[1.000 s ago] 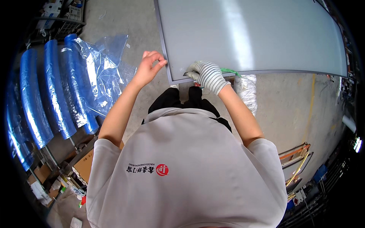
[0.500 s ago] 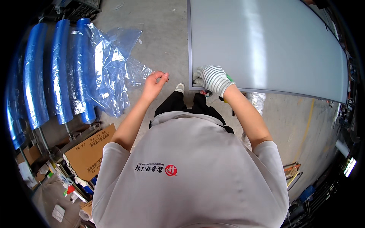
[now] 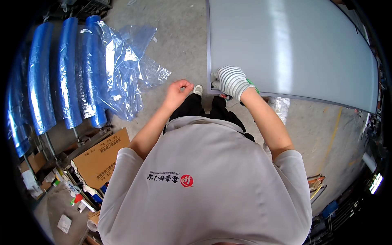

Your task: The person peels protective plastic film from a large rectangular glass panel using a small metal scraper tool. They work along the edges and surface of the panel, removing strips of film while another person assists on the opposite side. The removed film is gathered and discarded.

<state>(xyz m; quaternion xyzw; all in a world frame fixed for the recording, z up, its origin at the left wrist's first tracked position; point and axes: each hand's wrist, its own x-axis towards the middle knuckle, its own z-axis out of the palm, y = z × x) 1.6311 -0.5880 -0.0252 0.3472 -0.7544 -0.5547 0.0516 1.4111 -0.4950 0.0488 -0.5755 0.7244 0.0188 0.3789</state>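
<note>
My right hand wears a white and grey striped glove. Its fingers are curled down at the near left corner of a large grey framed panel; whatever they grip is hidden beneath the hand. A bit of green shows beside the glove's cuff, and I cannot tell what it belongs to. Bare and closed, my left hand hovers left of that corner, its thumb against the curled fingers. Anything inside it is too hidden to make out. Loose clear plastic film ends a little beyond the left hand.
Rolls of blue film stand in a row on metal rods at the left. A printed cardboard box leans below them among scraps. Under the panel's near edge is a wrapped white support. My shoe shows between the hands.
My left hand has moved slightly right, toward the panel corner. The right hand stays at the corner with little shift. The whole view has shifted a little.
</note>
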